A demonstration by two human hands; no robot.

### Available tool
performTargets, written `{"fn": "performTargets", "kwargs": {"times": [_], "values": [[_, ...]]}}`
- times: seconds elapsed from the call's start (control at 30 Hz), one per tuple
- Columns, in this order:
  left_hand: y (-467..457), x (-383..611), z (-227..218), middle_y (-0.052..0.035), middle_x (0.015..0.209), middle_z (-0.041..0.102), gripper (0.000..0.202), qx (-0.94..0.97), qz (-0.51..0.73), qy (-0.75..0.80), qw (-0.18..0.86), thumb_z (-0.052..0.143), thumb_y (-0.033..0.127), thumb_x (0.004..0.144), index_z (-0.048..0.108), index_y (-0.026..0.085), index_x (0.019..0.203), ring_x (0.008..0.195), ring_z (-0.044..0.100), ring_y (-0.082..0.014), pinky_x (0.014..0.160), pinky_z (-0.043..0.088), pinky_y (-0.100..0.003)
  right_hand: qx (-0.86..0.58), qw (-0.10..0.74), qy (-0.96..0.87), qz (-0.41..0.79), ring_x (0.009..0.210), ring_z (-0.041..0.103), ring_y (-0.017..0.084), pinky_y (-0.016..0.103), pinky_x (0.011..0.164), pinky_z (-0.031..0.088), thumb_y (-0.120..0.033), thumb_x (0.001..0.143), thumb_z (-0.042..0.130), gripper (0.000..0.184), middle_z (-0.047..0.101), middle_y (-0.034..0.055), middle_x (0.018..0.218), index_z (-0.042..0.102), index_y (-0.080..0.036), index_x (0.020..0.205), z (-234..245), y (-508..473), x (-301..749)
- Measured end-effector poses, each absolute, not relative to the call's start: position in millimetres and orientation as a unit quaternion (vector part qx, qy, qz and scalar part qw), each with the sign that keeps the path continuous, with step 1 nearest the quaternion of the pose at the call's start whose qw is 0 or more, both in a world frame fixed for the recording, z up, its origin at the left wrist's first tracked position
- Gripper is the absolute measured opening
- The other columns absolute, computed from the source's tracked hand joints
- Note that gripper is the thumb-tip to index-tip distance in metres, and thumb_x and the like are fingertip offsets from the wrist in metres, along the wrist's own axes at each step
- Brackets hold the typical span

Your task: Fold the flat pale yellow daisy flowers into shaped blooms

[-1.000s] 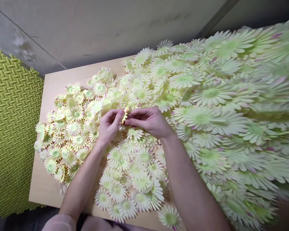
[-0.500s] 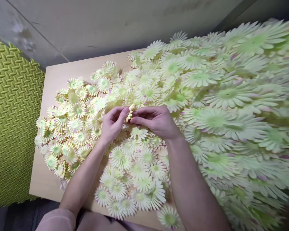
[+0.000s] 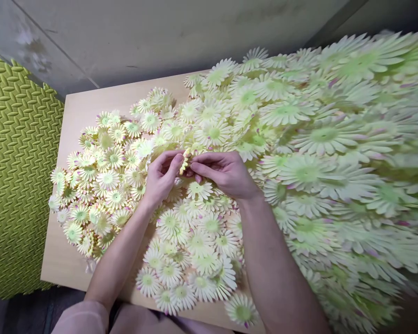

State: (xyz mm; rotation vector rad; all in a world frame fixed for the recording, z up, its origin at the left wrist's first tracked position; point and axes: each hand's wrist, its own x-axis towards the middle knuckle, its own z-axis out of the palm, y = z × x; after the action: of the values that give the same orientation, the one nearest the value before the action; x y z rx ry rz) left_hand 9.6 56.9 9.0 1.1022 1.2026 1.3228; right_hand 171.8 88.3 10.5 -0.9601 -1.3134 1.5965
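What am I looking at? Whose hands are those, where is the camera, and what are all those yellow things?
There is no machine here, just a person's two bare hands. The camera sits on that person's head and looks down, so you see what they see. The left hand and the right hand pinch one small yellow flower between their fingertips. Under them is a wooden board covered with pale yellow-green daisies. On the right, a big heap of them looks blurry. A green mat lies to the left, and a grey wall stands behind.
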Motion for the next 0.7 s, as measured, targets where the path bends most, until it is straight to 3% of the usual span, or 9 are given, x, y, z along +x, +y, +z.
{"fn": "performTargets", "kwargs": {"times": [0.47,0.7], "values": [[56.4,8.8,3.6,-0.0048,0.098,0.073,0.023,0.476,0.547,0.441,0.528,0.066,0.042,0.087,0.068,0.021,0.096,0.081,0.065,-0.0105,0.076,0.051,-0.024,-0.349,0.455,-0.525,0.629,0.055,0.057,0.011,0.024,0.051,0.047,-0.033,0.08,0.078,0.012,0.066,0.0,0.065,0.079,-0.022,0.081,7.6,90.3,174.3],[56.6,8.5,1.2,-0.0061,0.106,0.074,0.023,0.48,0.542,0.431,0.538,0.066,0.042,0.087,0.066,0.02,0.095,0.091,0.068,-0.0132,0.082,0.051,-0.027,-0.354,0.455,-0.513,0.636,0.056,0.057,0.01,0.023,0.051,0.047,-0.032,0.077,0.08,0.012,0.069,0.0006,0.068,0.079,-0.021,0.082,8.1,90.0,173.4]]}}
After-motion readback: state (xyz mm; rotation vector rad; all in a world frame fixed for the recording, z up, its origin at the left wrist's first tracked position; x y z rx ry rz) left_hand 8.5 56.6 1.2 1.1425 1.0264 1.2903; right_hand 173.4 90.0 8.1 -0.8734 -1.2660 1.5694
